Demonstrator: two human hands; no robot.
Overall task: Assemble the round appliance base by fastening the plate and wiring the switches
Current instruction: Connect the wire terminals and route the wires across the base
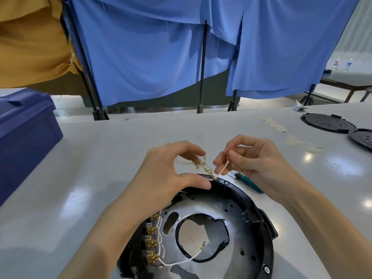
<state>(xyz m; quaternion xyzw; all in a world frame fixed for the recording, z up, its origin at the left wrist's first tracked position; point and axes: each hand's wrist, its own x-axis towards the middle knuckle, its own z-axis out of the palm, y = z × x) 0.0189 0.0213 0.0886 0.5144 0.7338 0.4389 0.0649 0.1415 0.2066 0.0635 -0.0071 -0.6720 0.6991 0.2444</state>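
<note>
Base (231, 216) sits on worktop (100, 158), near edge. Right hand (255, 158) grip: fingertips pinch white wire (223, 168) above far rim. Left hand (167, 174): thumb on rim, fingers curled by terminals (207, 170); hold unclear.

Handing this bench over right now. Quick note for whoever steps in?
Hands: left hand has thumb on base rim, fingers curled over wire bundle; grip unclear. The right hand pinches short white wire.
Done: plate sits in base; switches carry white wires.
To do: long white wire lies loose across centre hole; bundle's ends free. A screwdriver lies beside base.
</note>
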